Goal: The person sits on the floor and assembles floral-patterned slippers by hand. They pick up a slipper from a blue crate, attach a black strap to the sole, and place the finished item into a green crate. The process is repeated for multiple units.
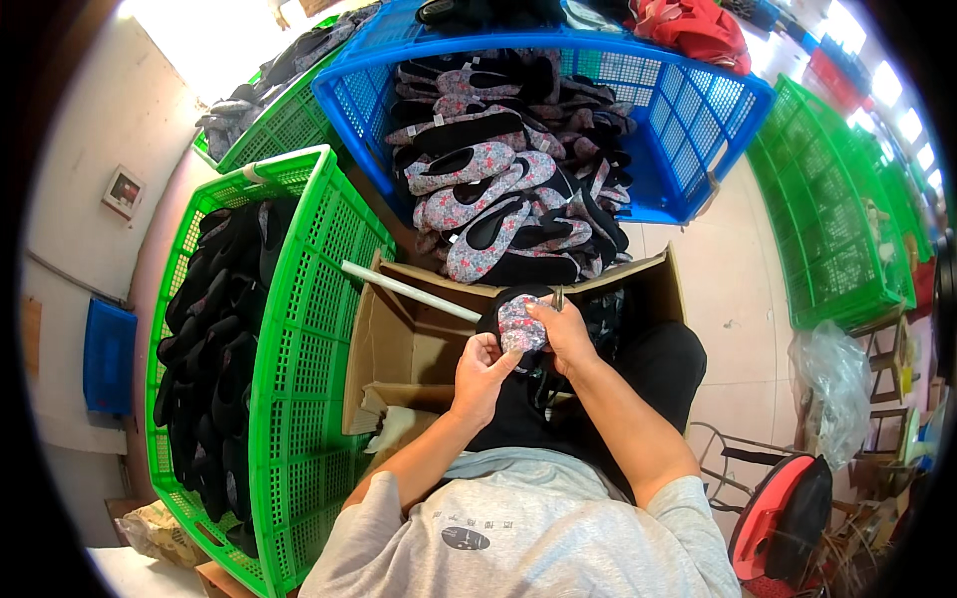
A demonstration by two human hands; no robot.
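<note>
A floral slipper (522, 324), grey with pink and red specks, is held between my two hands over my lap. My left hand (481, 374) pinches its near edge. On the other side, my right hand (563, 334) grips the slipper with the thumb on top. A small dark metal tool (558, 298), perhaps thread snips, sticks out above my right fingers. Just beyond my hands, many matching floral slippers (483, 224) with black linings spill from a tipped blue crate (688, 140). An opened cardboard box (384, 329) lies beneath, with a white rod (409, 291) resting across its edge.
At my left stands a green crate (309, 379) full of black slippers (214, 369). Another green crate (284, 130) is behind it. Stacked green crates (822, 219) stand at right, near a clear plastic bag (832, 389) and a red-and-black padded seat (783, 518).
</note>
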